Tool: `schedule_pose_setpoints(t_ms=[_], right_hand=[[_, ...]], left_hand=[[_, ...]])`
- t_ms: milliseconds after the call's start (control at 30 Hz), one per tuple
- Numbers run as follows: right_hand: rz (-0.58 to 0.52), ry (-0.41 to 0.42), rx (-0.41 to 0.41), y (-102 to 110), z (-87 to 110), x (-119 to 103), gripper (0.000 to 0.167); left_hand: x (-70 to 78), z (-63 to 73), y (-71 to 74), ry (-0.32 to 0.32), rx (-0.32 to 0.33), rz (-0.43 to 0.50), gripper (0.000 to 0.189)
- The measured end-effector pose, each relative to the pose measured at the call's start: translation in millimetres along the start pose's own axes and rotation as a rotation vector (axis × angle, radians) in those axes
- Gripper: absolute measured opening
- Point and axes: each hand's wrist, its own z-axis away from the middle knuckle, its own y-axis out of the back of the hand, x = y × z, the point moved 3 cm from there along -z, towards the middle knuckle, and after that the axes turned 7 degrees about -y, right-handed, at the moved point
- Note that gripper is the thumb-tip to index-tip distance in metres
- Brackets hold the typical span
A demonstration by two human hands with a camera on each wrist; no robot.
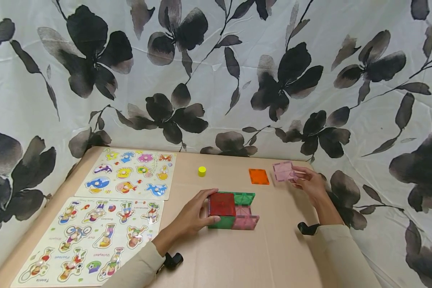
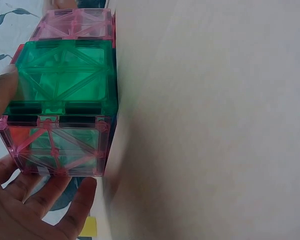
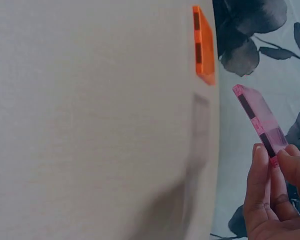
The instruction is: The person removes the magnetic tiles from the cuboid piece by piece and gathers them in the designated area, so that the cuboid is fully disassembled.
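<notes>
A box of see-through magnetic tiles (image 1: 222, 205) stands on the table, with a red tile on top and green and pink tiles on its sides. Its right part, of green and pink tiles, has no top tile. My left hand (image 1: 192, 216) grips the box from the left, thumb on the near green side (image 2: 65, 75) and fingers about the pink end. Above the table's far right, my right hand (image 1: 311, 184) pinches a pink magnetic tile (image 3: 260, 120) by one edge between thumb and fingers. An orange magnetic tile (image 1: 259, 176) lies flat just left of it.
A small yellow cylinder (image 1: 202, 171) stands behind the box. Two white picture boards (image 1: 171, 160) with colourful animal and sport figures lie on the left of the wooden table (image 1: 273, 256). A white cloth with dark flowers (image 1: 223, 100) hangs behind the table.
</notes>
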Motion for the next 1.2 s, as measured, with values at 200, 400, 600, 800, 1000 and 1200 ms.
schedule_pose_setpoints(t_ms=[200,400,600,800,1000,1200], right_hand=[[-0.033,-0.07,-0.014,0,-14.6,11,0.052],[-0.054,-0.138,-0.044,1,-23.4,22,0.052],[-0.029,-0.194,-0.036,-1,-26.9,28,0.048],[0.052,-0.193,0.01,-1,-27.2,31,0.044],[0.134,-0.168,0.048,-1,-18.2,30,0.041],[0.208,0.004,0.007,-10,12.5,9,0.042]], left_hand=[[-0.8,-0.2,-1.4,0.011,-0.009,-0.003,0.085],[-1.7,-0.6,-3.3,-0.003,-0.002,-0.011,0.085],[-1.7,-0.5,-3.6,-0.014,0.006,-0.014,0.084],[-1.6,0.1,-3.5,-0.001,-0.002,-0.009,0.086],[-1.0,0.6,-2.3,0.0,-0.007,-0.001,0.085],[-1.0,1.0,-0.1,0.007,-0.006,-0.009,0.085]])
